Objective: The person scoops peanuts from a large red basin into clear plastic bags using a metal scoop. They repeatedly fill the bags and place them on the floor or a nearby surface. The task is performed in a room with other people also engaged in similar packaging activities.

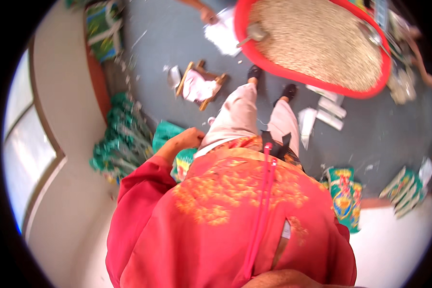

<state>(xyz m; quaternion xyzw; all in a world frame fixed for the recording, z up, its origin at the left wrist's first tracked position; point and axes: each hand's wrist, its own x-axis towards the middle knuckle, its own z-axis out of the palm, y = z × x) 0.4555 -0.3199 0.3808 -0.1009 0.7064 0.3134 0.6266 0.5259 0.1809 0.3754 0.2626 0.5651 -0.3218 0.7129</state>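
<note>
At my left hip is my left hand (191,138), beside the pale pink trousers (234,113). Its fingers look curled and closed against the cloth; whatever they hold, if anything, is hidden. A red jacket (216,192) with orange flower patterns and hanging red cords (261,201) covers my body. My right hand does not show; only part of that sleeve is seen at the lower right. Ahead of my feet stands a large red tub (302,85) full of pale grain (317,43), with a metal scoop (257,32) at its left rim and another scoop (372,34) at its right.
A low wooden stool (199,86) with pink cloth stands ahead left. Green bags (122,134) lie along the left wall, others (343,197) behind on the right. White packets (330,113) lie near the tub. Another person's hand (208,15) touches a white bag (223,33); an arm (425,69) shows far right.
</note>
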